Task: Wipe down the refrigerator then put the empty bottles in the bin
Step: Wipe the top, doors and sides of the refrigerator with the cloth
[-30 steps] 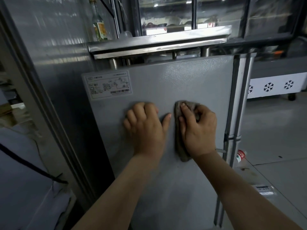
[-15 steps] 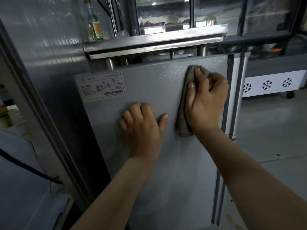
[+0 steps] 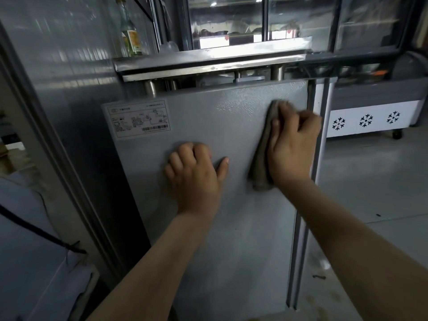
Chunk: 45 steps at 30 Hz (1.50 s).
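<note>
Head view: the refrigerator shows a flat grey side panel with a fine pebbled finish, edged on the right by a pale vertical strip. The left hand rests against the panel with its fingers curled under and the thumb stuck out to the right, holding nothing. The right hand presses a limp brownish-grey cloth to the panel near its upper right corner. Two fingers lie along the cloth and the others bend over its bunched top, which is blurred. A white rectangular label on the panel carries a diagram, small print and a barcode, all too small to read. Above, a shiny stainless ledge carries a clear glass bottle with a yellow label, its neck cut off by the frame. At right, a chest freezer shows three black snowflake marks on its white front.
</note>
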Available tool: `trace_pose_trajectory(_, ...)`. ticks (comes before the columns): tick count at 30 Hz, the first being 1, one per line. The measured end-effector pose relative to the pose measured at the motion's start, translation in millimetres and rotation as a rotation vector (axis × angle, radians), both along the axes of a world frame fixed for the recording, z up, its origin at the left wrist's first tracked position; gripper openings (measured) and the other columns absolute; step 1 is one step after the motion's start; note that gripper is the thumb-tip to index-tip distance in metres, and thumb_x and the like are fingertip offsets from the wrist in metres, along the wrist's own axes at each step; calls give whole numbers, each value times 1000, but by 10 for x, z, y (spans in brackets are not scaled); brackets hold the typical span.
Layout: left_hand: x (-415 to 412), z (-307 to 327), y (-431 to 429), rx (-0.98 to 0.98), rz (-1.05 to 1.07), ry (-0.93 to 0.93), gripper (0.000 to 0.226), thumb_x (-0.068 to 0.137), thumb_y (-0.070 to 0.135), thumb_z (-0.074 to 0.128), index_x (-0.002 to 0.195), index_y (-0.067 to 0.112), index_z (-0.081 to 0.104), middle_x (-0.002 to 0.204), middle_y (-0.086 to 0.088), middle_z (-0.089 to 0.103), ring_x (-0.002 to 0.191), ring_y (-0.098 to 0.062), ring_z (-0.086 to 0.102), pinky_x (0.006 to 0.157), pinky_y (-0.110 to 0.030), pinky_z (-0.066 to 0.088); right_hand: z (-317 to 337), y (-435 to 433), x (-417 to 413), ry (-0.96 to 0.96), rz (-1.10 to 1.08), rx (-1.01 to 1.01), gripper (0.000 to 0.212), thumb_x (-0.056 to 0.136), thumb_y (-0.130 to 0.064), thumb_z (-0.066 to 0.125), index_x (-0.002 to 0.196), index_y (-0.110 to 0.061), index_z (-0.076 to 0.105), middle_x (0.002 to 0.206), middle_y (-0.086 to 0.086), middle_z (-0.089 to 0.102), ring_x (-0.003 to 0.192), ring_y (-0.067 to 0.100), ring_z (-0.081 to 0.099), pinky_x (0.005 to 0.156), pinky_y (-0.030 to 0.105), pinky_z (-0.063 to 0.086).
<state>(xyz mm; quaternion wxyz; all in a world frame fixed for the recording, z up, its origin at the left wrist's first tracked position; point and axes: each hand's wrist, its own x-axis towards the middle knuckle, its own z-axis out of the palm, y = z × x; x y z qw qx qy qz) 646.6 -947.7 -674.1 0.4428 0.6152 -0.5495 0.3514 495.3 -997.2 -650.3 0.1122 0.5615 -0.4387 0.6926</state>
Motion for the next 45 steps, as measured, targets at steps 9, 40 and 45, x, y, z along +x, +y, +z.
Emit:
trace_pose_trajectory(9,1,1,1,11,52,-45,33,73,50,53,77,17,51,84,-13,55,75,-32,52,66,-37,24,-132,-109,-19,27,-154,-61,37,92,-21,46,120,0,55,103,31,49,95,41,49,86,31,34)
trace_pose_trajectory(40,-196,69,-25,34,42,1,31,72,46,46,78,16,52,86,-14,55,77,-32,54,66,-37,42,76,187,-289,-247,241,269,22,95,-34,46,108,-20,57,91,-19,39,86,-9,43,81,12,35)
trace_pose_trajectory(45,-462,131,-113,19,2,-186,28,72,44,50,83,18,56,94,-9,58,82,-27,45,69,-38,27,592,168,-484,-360,216,129,16,93,-23,45,103,-23,58,91,-18,34,88,1,38,88,13,33)
